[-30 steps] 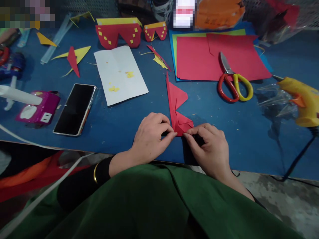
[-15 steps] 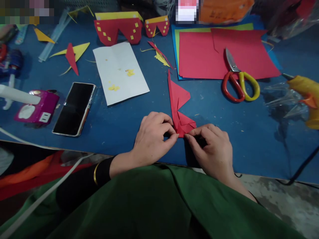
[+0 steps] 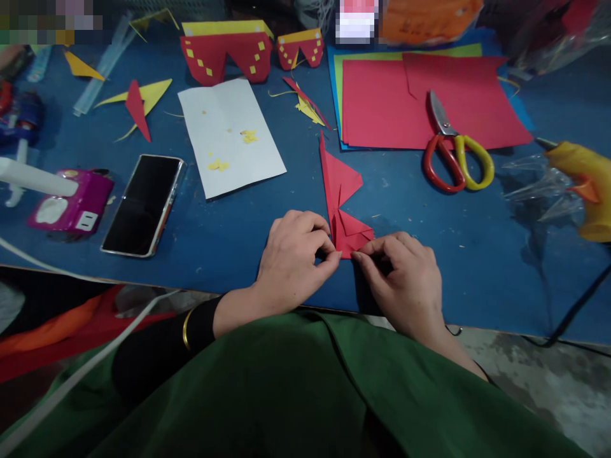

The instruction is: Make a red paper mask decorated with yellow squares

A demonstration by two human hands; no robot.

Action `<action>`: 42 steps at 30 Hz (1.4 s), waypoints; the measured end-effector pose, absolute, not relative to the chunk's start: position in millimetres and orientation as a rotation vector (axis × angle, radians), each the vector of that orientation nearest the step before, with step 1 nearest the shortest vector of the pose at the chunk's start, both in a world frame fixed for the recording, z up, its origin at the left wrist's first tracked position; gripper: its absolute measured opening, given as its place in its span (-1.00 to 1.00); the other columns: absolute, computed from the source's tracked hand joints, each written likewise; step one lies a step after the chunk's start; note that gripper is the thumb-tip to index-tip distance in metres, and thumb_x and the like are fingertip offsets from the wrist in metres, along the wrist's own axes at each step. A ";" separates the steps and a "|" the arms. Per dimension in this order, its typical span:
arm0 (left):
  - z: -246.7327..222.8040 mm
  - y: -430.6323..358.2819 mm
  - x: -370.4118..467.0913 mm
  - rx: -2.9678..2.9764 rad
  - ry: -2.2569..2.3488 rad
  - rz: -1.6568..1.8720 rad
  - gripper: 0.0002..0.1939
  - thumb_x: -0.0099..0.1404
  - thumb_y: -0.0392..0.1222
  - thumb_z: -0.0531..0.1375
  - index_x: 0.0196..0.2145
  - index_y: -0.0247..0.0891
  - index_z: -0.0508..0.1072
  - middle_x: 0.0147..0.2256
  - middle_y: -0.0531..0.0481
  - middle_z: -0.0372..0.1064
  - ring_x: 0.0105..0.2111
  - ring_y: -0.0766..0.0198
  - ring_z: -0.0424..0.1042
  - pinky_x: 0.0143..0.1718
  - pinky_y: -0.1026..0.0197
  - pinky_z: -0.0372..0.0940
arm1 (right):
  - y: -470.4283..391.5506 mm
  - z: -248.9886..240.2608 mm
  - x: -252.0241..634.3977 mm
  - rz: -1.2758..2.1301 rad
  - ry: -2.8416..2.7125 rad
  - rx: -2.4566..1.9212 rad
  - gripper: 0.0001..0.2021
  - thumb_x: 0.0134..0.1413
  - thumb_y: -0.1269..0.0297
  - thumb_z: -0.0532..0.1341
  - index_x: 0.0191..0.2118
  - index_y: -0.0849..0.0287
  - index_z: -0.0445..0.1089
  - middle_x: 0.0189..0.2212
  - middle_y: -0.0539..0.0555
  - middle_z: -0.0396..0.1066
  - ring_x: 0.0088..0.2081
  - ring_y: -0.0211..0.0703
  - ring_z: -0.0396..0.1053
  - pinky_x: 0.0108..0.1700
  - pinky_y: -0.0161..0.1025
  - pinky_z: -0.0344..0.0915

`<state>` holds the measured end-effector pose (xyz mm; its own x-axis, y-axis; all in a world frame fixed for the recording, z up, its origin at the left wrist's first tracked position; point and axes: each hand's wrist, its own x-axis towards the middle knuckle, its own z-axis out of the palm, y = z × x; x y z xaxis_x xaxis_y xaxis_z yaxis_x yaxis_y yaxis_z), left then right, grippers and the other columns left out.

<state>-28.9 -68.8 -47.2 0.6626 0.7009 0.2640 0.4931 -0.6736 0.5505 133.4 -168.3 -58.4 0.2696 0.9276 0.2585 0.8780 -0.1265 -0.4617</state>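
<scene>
Now, the left hand (image 3: 298,254) and right hand (image 3: 405,273) pinch red paper (image 3: 344,181).
Pulling too hard could rip it.

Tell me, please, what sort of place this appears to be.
Probably a papercraft workspace, judging by the folded red paper, the scissors and what looks like a yellow glue gun.

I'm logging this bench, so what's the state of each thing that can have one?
Red paper piece, folded, held at one end.
Left hand, pinching that end.
Right hand, pinching it too.
Scissors, closed.
Phone, face up, dark.
White sheet, spread under yellow scraps.
Large red mask, yellow squares applied.
Yellow glue gun, on or off unclear.
</scene>
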 end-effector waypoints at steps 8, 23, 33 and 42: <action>-47.6 -70.1 -30.2 2.398 0.903 0.668 -0.83 0.27 -0.27 0.29 -0.48 -0.22 0.47 -0.24 0.00 0.50 -0.20 0.17 0.40 -0.16 0.04 0.22 | -168.8 -60.1 135.8 0.118 -1.618 -1.995 -0.88 0.25 0.20 0.25 -0.32 0.07 0.42 -0.38 0.00 0.45 -0.33 -0.10 0.36 -0.25 -0.14 0.10; -48.6 -67.2 -32.0 2.430 0.875 0.590 -0.87 0.29 -0.25 0.31 -0.41 -0.23 0.45 -0.23 0.00 0.49 -0.18 0.14 0.37 -0.17 0.04 0.19 | -169.6 -61.2 137.5 0.113 -1.607 -1.970 -0.84 0.28 0.16 0.23 -0.31 0.07 0.44 -0.37 0.02 0.47 -0.32 -0.10 0.39 -0.27 -0.14 0.15; -47.9 -67.9 -31.0 2.462 0.885 0.580 -0.87 0.33 -0.25 0.26 -0.40 -0.24 0.43 -0.22 -0.03 0.47 -0.17 0.13 0.36 -0.17 0.04 0.18 | -168.0 -61.3 135.5 0.073 -1.673 -2.002 -0.82 0.30 0.21 0.18 -0.35 0.11 0.38 -0.37 0.05 0.43 -0.33 -0.08 0.32 -0.27 -0.14 0.07; -45.4 -70.9 -28.0 2.464 0.961 0.557 -0.87 0.29 -0.29 0.26 -0.43 -0.24 0.43 -0.21 -0.02 0.47 -0.15 0.15 0.36 -0.13 0.05 0.20 | -166.8 -58.7 131.8 0.064 -1.675 -2.054 -0.84 0.24 0.22 0.22 -0.37 0.11 0.36 -0.38 0.05 0.41 -0.32 -0.04 0.30 -0.26 -0.14 0.06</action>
